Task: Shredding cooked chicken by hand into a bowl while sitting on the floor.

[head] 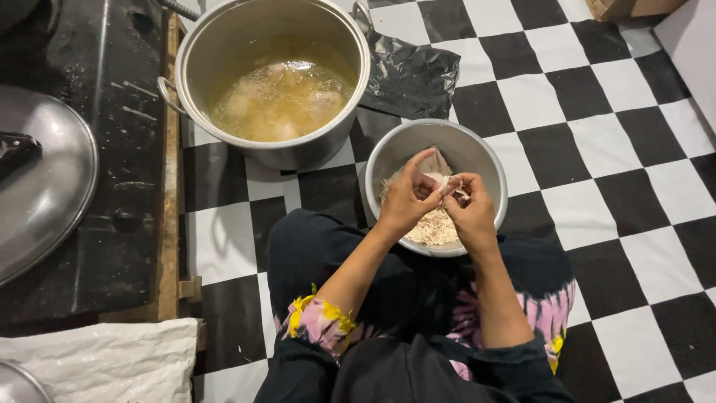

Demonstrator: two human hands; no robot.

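I take the metal bowl [477, 153] on the checkered floor [619, 142] as my landmark. Both of my hands sit over its near half: my left hand [406, 200] and my right hand [468, 209] meet above the heap of pale shredded meat [432, 227] that fills the bowl's near side. The fingertips of both hands are drawn together on one small pale strip of meat [441, 181], pinching it between them; the left forefinger arches up over it. I cannot tell how the right hand's lower fingers lie, since they curl out of sight. A larger pale piece [440, 160] rests deeper in the bowl, just beyond my fingers. Beyond the bowl and to its left stands a big steel pot [224, 45], near it but not touching, holding yellowish broth with lumps in it [280, 101]. Directly beyond the bowl, between it and the pot's right flank, lies a crumpled black plastic sheet [414, 75]. Well left of the bowl a dark low surface with a wooden edge [170, 194] carries a round metal lid [45, 186]. Near and left of the bowl lies a white sack [104, 358]. My knees in dark trousers [313, 246] press close against the bowl's near rim, hemming it in.
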